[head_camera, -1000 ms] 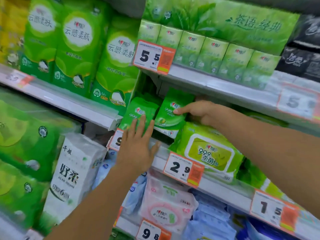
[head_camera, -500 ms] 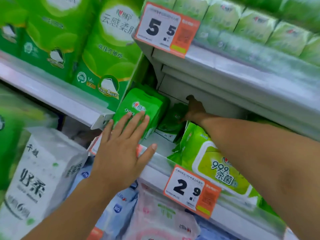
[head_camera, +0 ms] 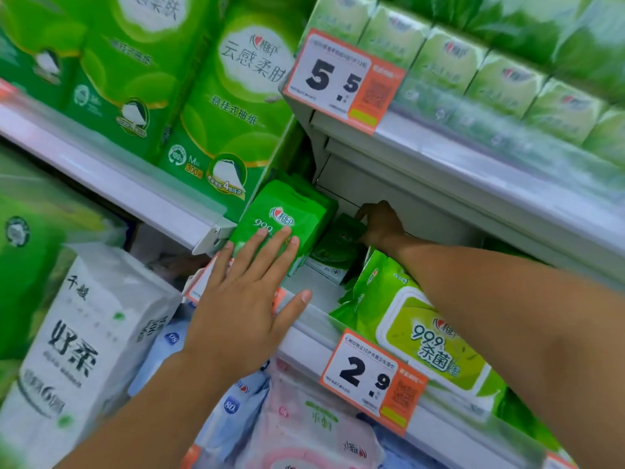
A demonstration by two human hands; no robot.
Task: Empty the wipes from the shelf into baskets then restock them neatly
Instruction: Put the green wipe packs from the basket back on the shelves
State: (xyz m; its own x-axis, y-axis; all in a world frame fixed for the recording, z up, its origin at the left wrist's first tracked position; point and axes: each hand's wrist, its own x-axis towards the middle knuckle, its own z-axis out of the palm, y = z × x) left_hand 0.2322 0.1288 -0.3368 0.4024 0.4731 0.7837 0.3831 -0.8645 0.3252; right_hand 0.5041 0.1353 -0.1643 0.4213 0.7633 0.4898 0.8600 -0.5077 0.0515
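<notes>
Both hands unmoved: left hand [head_camera: 247, 299] flat, right hand [head_camera: 382, 225] deep.

On the middle shelf [head_camera: 314, 296], a standing wipes pack [head_camera: 280, 218] sits at the left end near the front edge, with the left hand [head_camera: 243, 309] flat against its front. Just right of it and further back lies a second pack [head_camera: 333, 245] — the right hand [head_camera: 382, 225] is on it, deep under the upper shelf [head_camera: 473, 164]. Right of both, a large lidded wipes pack [head_camera: 416, 330] lies at the front edge. A price tag [head_camera: 373, 380] hangs on that edge below the large pack; another tag [head_camera: 341, 79] hangs on the upper shelf's front edge — tissue packs [head_camera: 500, 76] line up behind it.
</notes>
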